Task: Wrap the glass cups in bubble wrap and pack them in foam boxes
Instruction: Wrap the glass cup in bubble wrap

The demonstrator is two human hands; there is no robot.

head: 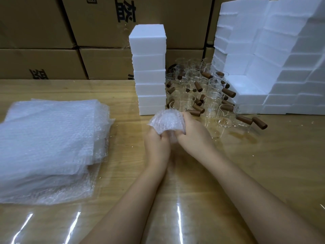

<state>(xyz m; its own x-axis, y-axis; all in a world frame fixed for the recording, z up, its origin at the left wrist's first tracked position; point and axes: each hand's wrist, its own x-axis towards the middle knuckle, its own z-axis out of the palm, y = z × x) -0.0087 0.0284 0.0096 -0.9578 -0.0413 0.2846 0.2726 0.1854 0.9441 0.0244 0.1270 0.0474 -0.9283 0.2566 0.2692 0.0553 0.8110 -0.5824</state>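
Two hands meet over the middle of the wooden surface, both clamped on one bubble-wrap bundle: the left hand grips its lower left side with fingers curled into the wrap, and the right hand grips its right side, the two nearly touching beneath it. What the wrap encloses is mostly hidden, though something clear shows blurred between the thumbs. Just beyond the bundle stands a crowd of unwrapped glass cups, each with a dark wooden handle sticking out sideways, packed close together on the surface. To their left, a single tall column of white foam boxes rises, its base just behind the bundle. To their right, many more foam boxes are piled in stepped rows like a wall. A thick stack of bubble wrap sheets lies flat at the left of the surface, well apart from the hands. Brown cardboard cartons with printed characters fill the background behind everything. Bright streaks of glare cross the glossy near edge of the surface.
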